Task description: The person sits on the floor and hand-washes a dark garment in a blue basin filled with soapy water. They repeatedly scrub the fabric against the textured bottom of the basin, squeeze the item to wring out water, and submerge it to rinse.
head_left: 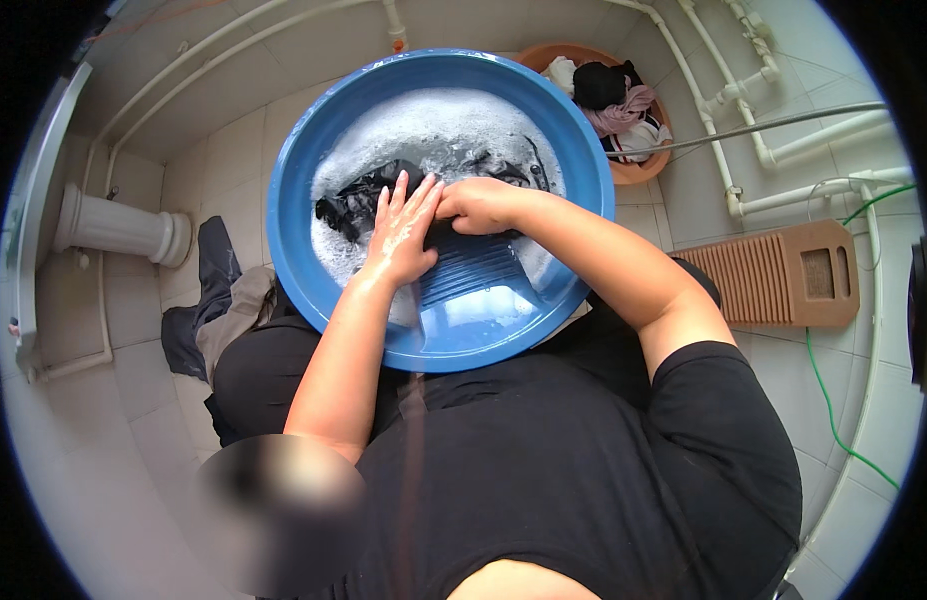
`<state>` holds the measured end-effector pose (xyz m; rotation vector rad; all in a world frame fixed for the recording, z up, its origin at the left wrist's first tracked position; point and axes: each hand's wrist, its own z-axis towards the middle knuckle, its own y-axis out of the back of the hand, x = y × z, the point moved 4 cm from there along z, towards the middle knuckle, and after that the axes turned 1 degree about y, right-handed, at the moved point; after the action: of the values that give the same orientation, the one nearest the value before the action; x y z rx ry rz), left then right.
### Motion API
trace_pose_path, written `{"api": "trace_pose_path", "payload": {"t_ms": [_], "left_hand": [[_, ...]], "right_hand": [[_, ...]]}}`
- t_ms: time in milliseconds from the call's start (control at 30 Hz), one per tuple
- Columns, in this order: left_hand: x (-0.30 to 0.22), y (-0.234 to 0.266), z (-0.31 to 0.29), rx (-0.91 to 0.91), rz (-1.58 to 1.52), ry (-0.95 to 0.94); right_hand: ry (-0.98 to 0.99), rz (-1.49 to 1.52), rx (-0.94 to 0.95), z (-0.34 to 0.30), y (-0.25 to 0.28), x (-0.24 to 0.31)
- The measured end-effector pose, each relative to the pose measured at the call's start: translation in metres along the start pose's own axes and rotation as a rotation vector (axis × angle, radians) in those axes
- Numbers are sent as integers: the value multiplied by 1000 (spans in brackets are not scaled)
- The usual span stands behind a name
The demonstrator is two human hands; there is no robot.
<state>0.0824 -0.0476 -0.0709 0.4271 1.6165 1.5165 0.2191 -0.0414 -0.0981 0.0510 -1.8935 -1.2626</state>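
The dark cloth lies in suds inside the blue basin, atop the washboard. The left hand presses it flat, fingers spread toward 12 o'clock. The right hand is clenched on its 3 o'clock edge; the cloth's length runs 9 to 3.

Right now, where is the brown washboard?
In the head view, the brown washboard lies on the tiled floor at the person's right, beside the blue basin, below the white pipes.

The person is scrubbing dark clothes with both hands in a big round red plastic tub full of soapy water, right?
Not quite: the big round plastic tub is blue, not red, as the head view shows. The rest holds: the left hand and right hand both press dark wet clothes in soapy water.
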Motion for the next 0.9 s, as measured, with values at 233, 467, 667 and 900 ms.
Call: {"api": "trace_pose_path", "payload": {"t_ms": [233,467,667,900], "left_hand": [[28,10,1,16,-115,470],[49,40,-9,-42,-36,725],[48,0,-27,376,3,747],[35,3,-24,30,26,480]], "right_hand": [[-356,181,-254,-34,18,-34],[-782,263,-153,-49,-7,-85],[-643,160,17,-56,-6,-74],[-462,451,-340,-31,52,-16]]}}
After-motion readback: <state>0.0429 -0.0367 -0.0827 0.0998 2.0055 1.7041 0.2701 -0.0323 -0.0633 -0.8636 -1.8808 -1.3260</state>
